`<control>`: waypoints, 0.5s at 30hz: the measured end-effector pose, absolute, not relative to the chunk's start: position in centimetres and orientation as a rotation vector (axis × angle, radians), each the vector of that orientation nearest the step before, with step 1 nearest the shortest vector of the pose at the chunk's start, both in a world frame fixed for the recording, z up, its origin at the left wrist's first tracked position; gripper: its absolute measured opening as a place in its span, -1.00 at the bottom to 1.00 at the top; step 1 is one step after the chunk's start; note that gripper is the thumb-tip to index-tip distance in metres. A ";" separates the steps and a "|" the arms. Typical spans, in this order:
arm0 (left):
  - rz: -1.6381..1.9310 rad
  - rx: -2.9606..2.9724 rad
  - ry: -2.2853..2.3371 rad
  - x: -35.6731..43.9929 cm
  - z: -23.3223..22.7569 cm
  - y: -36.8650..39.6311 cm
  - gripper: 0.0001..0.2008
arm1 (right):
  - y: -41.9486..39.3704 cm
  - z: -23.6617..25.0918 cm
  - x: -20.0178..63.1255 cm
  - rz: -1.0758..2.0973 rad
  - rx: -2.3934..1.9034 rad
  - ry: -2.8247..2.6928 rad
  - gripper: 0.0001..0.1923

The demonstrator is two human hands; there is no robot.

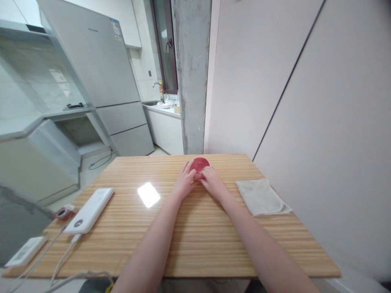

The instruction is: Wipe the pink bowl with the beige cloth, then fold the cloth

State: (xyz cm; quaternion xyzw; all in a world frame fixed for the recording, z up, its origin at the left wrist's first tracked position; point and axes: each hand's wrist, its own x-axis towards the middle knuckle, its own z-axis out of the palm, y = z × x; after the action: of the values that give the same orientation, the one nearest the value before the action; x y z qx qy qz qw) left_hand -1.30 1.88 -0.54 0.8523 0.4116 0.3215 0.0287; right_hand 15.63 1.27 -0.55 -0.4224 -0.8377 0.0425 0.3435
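A small round red object sits near the far edge of the wooden table. Both my arms reach forward to it. My left hand grips its left side with the fingers curled on it. My right hand holds its right side, fingertips on the near rim. The lower part of the red object is hidden behind my fingers.
A folded pale cloth lies to the right of my hands. A white power bank with cables lies at the left, a small red device and a white flat device beyond it. A wall runs along the table's right side.
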 end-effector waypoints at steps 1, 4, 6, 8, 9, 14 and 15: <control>0.966 2.652 1.229 -1.4 -0.5 2.0 -0.80 | 1.1 -0.6 15.4 0.126 -1.065 -2.192 -0.93; 0.928 2.630 1.254 -2.1 -0.3 2.2 -0.86 | 1.0 -0.9 15.6 0.180 -1.022 -2.134 -0.77; 0.968 2.540 1.427 -3.0 0.0 2.2 -0.83 | 1.1 -1.4 16.1 0.202 -1.079 -2.030 -0.58; 1.051 2.416 1.646 -4.6 0.4 2.2 -0.82 | 1.5 -2.0 16.6 0.219 -1.178 -1.950 -0.54; 1.103 2.352 1.746 -5.5 0.7 2.2 -0.84 | 1.7 -2.4 16.8 0.230 -1.222 -1.933 -0.58; 1.261 1.827 2.395 -9.5 1.0 2.2 -0.79 | 2.3 -3.6 17.2 0.264 -1.322 -1.895 -0.74; 1.251 1.704 2.524 -10.0 0.8 2.2 -0.77 | 2.4 -3.7 17.2 0.273 -1.327 -1.892 -0.76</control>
State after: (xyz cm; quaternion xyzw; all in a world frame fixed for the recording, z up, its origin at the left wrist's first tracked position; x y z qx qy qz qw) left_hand -10.00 2.17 0.84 0.5161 0.7645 0.3788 -0.0752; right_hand 17.21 2.36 -3.70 -0.5235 -0.7465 0.1078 0.3963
